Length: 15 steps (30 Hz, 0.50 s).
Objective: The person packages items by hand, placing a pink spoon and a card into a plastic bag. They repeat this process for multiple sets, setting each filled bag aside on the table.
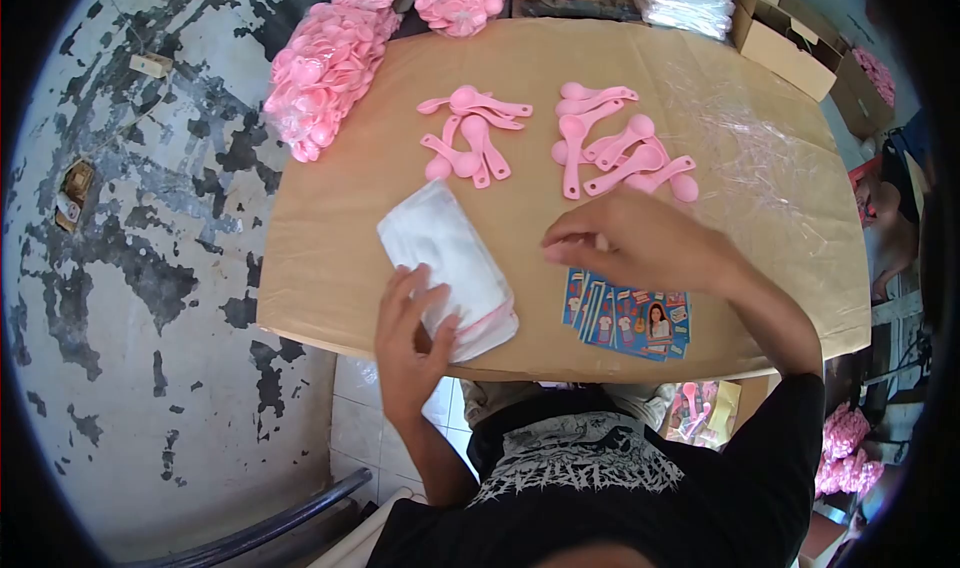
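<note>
Bundle (455,253): white, soft, lying flat on my bench (330,258), long axis slanting from far left to near right.
Left grip (412,333): fingers spread wide, resting on the bundle's near half.
Cards (625,333): blue, fanned; print too small to read.
Right grip (655,238): fingers bent, hiding the cards' far edge; I cannot tell whether it holds anything.
Spoons (646,157): pink, two heaps beyond, handles pointing mixed ways.

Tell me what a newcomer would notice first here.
The bright pink spoons probably grab the eye first, lying in two loose clusters on the brown tabletop. Next come the blue cards, overlapping near the right hand, and the white bundle under the left hand. Along the picture's left side, the wall shows dark, peeling patches.
</note>
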Available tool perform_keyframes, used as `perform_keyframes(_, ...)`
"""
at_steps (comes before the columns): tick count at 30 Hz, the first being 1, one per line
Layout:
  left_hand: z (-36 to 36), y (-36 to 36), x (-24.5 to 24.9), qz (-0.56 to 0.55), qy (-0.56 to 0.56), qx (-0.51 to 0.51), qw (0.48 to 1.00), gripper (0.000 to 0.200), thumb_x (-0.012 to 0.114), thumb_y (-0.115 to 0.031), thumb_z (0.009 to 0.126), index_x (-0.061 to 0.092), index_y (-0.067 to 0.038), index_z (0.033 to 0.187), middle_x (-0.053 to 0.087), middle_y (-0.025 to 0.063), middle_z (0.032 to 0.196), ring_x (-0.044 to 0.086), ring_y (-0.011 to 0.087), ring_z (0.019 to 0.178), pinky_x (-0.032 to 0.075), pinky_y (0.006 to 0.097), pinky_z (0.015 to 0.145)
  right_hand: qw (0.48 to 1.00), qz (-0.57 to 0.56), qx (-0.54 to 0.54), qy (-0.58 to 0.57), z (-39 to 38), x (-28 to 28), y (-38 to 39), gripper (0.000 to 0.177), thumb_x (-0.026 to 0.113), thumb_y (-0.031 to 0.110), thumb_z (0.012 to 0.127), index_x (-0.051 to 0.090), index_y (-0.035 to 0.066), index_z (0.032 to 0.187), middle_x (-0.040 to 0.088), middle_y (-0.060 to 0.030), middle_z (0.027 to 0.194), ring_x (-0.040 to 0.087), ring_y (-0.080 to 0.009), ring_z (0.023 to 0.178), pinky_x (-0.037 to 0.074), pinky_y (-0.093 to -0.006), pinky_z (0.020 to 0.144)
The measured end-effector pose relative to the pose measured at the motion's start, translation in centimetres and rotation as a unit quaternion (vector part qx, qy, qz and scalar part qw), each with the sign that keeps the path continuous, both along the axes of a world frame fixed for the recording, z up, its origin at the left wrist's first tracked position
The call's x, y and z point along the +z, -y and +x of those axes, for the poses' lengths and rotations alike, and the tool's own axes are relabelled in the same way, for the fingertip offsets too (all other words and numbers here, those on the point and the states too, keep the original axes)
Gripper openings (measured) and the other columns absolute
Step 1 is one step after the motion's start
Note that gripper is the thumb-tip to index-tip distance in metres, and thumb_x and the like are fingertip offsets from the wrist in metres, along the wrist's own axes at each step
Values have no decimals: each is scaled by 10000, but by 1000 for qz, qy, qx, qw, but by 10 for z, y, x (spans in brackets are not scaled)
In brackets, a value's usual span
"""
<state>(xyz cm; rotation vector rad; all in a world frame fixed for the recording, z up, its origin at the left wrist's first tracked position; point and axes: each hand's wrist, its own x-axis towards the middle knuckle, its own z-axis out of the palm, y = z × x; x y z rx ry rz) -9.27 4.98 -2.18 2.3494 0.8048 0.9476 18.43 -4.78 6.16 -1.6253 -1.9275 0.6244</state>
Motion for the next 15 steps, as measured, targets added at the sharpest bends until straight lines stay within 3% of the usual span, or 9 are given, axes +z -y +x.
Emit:
perform_keyframes(5,6,4,-1,2,20,-9,1000,291,720,-63,753,676,-24,1039,584,158,1252,477,383,1245,397,460,1018,997,-49,0,52,-32,-29,-40,340,651,306,888,670,-24,968,677,-141,736,658,-252,643,523,-336,610)
perform_keyframes(8,5,3,-1,7,33,-4,999,294,718,-62,753,682,-31,1043,598,152,1240,488,388,1229,398,464,1017,997,-20,-11,-74,-36,-56,-50,337,646,317,891,682,-17,924,655,-130,679,622,-262,585,499,-343,581)
perform_keyframes(11,5,3,2,25,12,-10,1000,289,719,-70,755,690,-37,1040,608,145,1238,489,392,1227,394,470,1020,993,-16,43,-113,-32,-53,-53,291,638,281,898,688,-3,856,640,-120,648,597,-243,554,472,-359,557)
perform_keyframes(15,2,2,-3,-12,22,-8,1000,281,719,-95,769,698,-44,1044,613,140,1244,477,398,1253,365,480,1049,998,-19,52,-38,-23,-44,-52,211,634,204,899,699,6,865,642,-124,662,586,-188,569,460,-349,562)
